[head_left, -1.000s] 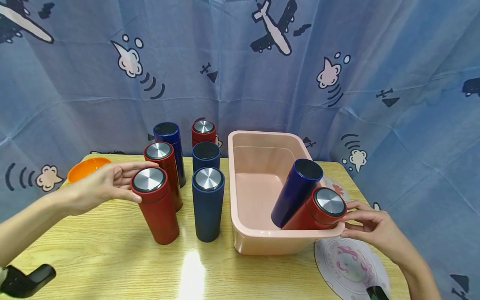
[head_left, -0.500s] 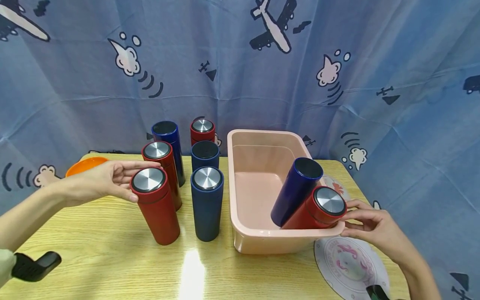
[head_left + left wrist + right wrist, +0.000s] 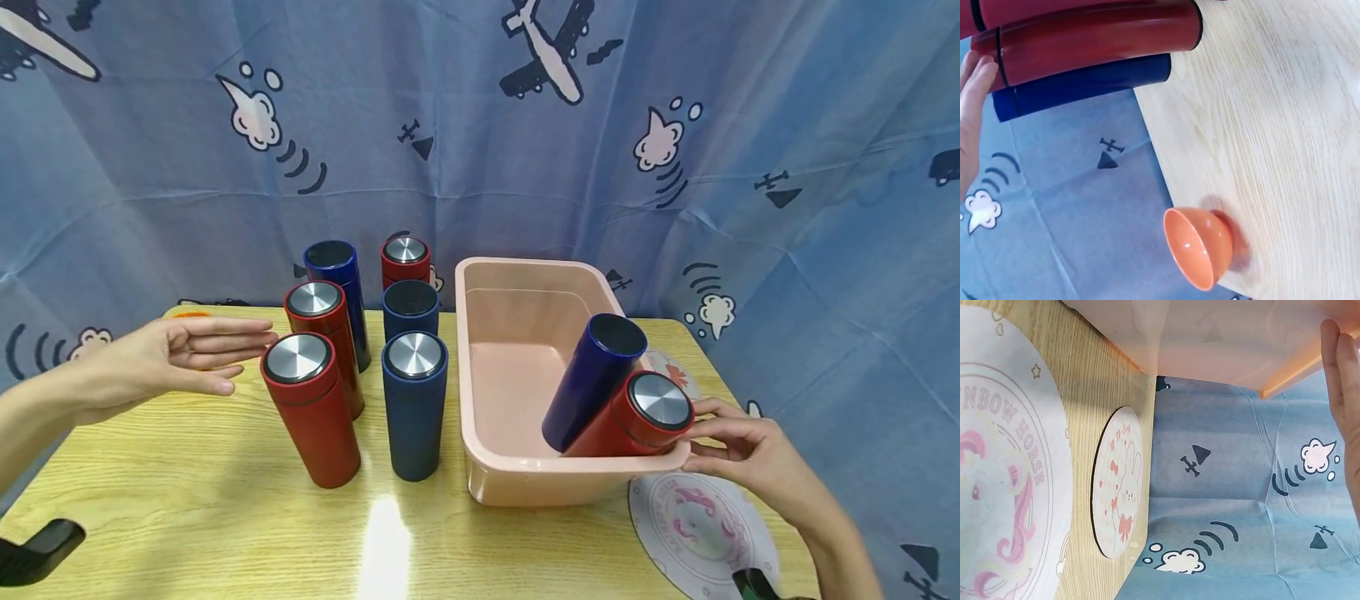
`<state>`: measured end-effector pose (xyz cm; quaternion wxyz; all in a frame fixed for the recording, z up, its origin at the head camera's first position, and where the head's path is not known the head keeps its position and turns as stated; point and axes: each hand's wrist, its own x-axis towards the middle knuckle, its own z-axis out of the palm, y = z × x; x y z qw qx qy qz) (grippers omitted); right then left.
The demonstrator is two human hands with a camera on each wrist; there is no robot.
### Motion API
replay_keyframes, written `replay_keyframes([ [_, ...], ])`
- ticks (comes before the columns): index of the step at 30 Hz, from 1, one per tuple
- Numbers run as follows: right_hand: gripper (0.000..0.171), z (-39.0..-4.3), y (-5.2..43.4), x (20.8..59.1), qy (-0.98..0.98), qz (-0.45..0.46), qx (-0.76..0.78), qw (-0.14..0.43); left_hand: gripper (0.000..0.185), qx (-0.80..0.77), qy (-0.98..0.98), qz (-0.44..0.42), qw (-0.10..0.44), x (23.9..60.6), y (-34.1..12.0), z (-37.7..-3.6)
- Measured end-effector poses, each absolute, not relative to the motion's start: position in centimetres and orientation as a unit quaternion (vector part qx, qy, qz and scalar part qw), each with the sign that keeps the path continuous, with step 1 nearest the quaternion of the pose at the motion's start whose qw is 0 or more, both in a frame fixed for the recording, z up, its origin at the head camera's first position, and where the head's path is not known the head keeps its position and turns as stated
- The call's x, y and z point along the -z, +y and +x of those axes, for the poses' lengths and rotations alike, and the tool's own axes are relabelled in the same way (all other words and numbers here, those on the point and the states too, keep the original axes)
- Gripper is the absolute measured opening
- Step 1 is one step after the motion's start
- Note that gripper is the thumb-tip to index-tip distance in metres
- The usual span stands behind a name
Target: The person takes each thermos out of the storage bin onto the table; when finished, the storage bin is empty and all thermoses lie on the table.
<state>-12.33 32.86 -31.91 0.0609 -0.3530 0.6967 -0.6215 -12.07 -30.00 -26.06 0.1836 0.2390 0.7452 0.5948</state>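
My left hand (image 3: 183, 362) is held out with straight fingers, just left of a red thermos flask (image 3: 315, 433) with a silver lid, which stands upright at the front. Its fingertips overlap the lid's edge in the head view. Another red flask (image 3: 1104, 44) and a glossy blue flask (image 3: 1085, 87) stand behind. My right hand (image 3: 750, 450) grips the near right corner of a pink plastic tub (image 3: 570, 466) by the rim, thumb below it. Inside the tub lean a blue flask (image 3: 588, 387) and a red flask (image 3: 626, 429), its silver lid close to my right fingers.
Two dark blue flasks, the front one silver-lidded (image 3: 416, 417), stand left of the tub, with a red flask (image 3: 406, 261) behind. An orange bowl (image 3: 1204, 247) sits at the table's far left. Round mats (image 3: 705, 533) lie right of the tub. A curtain (image 3: 375, 125) hangs behind.
My left hand has let go of the front red flask and drawn back to the left, its fingers straightened. The flask stays standing. My right hand has not moved.
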Motion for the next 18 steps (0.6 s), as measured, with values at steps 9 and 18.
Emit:
replay_keyframes([
  [9, 0.034, -12.2, 32.8, 31.7, 0.723, -0.332, 0.603, 0.068, 0.048, -0.681, 0.714, 0.158, 0.024, 25.9, -29.7, -9.7],
  [18, 0.033, -12.1, 32.9, 31.7, 0.727, -0.324, 0.601, 0.070, 0.046, -0.753, 0.637, 0.156, -0.056, 25.2, -26.4, -7.5],
])
